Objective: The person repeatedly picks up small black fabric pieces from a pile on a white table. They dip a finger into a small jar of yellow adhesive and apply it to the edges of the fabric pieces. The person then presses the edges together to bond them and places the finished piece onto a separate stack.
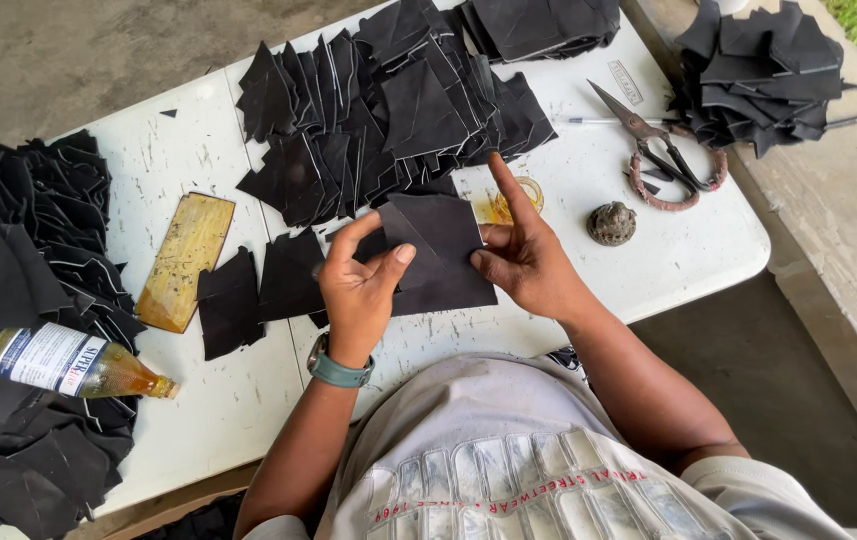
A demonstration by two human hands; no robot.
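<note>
Both forearms reach forward from the torso and converge at mid-frame. Left hand [359,285]: wrist nearly straight, palm turned inward, fingers curled, thumb extended to the right and pressing down, forming a closed pinch grip. A wristband sits on the left wrist. Right hand [524,255]: wrist bent slightly inward, palm facing left, index finger raised and pointing up and away, remaining fingers partly curled, thumb tucked toward the left hand. The two hands sit close together, thumbs nearly meeting.

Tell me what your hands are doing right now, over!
Left hand and right hand both grip one black cut piece. Piece held over white table. Nothing in the way; scissors off to the right.
</note>
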